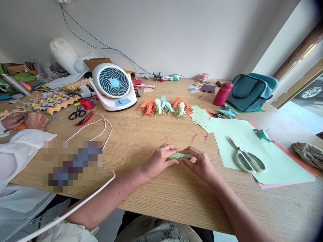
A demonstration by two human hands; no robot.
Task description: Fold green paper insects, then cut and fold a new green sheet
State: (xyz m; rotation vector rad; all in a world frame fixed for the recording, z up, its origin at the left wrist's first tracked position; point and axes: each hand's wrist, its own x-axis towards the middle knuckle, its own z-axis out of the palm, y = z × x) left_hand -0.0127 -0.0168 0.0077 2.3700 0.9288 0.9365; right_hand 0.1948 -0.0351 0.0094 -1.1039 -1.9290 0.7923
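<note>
Both my hands rest on the wooden table (156, 198) near its front edge. My left hand (158, 160) and my right hand (199, 164) pinch a narrow folded piece of pale green paper (180, 156) between them, fingers closed on its two ends. A row of finished orange and green folded paper figures (164, 107) lies farther back. Small cut green paper squares (202, 119) lie to the right of that row.
White-handled scissors (246, 157) lie on large green and pink sheets (272, 161) at right. A white desk fan (113, 86), its white cable (101, 134), black scissors (77, 113), a red flask (223, 93) and a teal bag (252, 91) stand behind. Another person's hand (30, 120) and white sleeve are at left.
</note>
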